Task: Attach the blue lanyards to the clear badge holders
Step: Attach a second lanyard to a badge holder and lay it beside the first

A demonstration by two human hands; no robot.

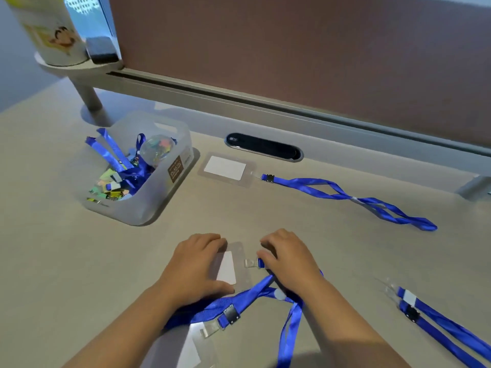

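Clear plastic, the badge holder (230, 266) with its white card lies flat on the beige desk (332, 251), well in front of the translucent bin (159, 192). The left hand (195, 266) presses on it with fingers bent. The right hand (288, 257), just right of the holder, pinches the blue lanyard (265, 285) at its clip (fingertips hidden). Right of the bin lies 1 finished badge (225, 168); another lanyard (438, 322) lies far right.

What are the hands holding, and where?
The right hand pinches the blue lanyard at its clip end, beside the badge holder's tab. The left hand presses flat on the clear badge holder.
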